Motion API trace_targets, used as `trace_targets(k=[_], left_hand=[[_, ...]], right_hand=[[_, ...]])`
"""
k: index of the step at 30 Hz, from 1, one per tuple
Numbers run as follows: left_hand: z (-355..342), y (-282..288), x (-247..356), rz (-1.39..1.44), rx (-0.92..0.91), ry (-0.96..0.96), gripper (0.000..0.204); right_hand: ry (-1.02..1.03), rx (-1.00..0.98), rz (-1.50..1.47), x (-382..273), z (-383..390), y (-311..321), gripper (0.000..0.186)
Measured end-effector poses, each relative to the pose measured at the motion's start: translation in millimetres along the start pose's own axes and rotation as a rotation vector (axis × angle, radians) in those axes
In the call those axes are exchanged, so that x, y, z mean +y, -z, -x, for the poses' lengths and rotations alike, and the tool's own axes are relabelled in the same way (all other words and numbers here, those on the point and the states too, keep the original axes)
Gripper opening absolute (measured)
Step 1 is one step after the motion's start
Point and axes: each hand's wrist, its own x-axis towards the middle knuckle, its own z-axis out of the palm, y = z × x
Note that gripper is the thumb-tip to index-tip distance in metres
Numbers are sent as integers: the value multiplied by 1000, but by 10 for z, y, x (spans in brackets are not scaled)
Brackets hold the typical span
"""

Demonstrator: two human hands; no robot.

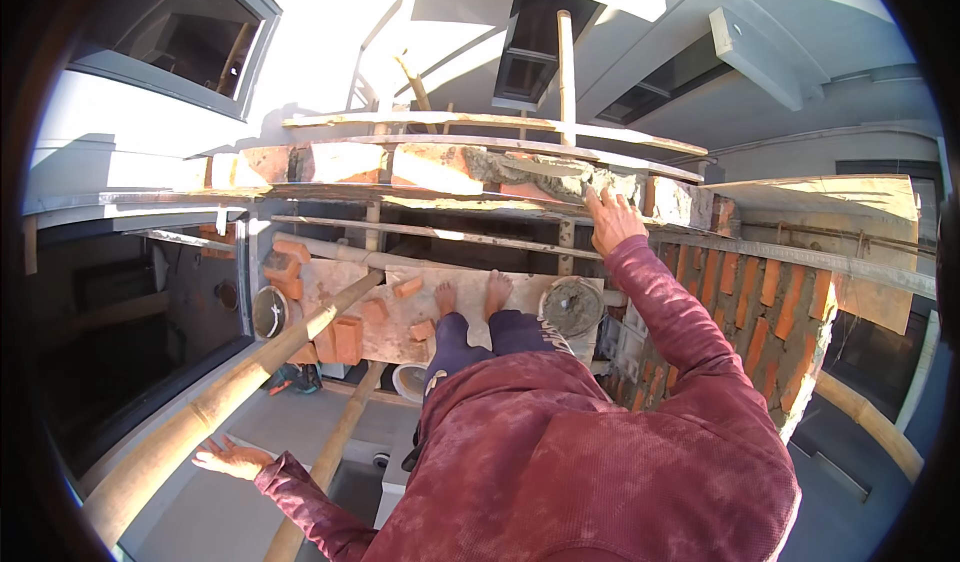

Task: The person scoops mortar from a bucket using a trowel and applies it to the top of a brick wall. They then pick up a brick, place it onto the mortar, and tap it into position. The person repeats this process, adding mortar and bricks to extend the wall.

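Atop the wall (345, 162), mortar (545, 170) is lying under the right hand (617, 224), likely handling heavy and soft, best scooped from beneath. Right grip's closure: cannot tell. Left hand (235, 459) is hanging wide, empty.

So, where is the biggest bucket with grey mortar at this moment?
In the head view, the mortar bucket is right of centre, between the person's right foot and the brickwork on the right.

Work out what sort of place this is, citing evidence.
Probably a building site: a row of orange bricks with grey mortar, loose orange rectangular bricks and long tan bamboo poles suggest it.
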Motion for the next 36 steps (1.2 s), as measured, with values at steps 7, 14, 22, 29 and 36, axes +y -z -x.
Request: trace_targets(k=[7,14,22,29,36], left_hand=[[-453,-287,612,88,-261,-225,84],[-319,-522,869,-114,-172,-92,72],[-280,-554,896,-100,-195,-118,76],[-286,-492,850,-149,-242,-157,76],[-387,-368,829,-175,-261,-171,67]], right_hand=[[174,-213,-67,83,-107,387,27],[158,-44,-84,10,-271,50,40],[300,-34,36,50,-379,171,57],[199,-43,-126,113,-304,151,57],[187,-223,-121,80,-332,145,53]])
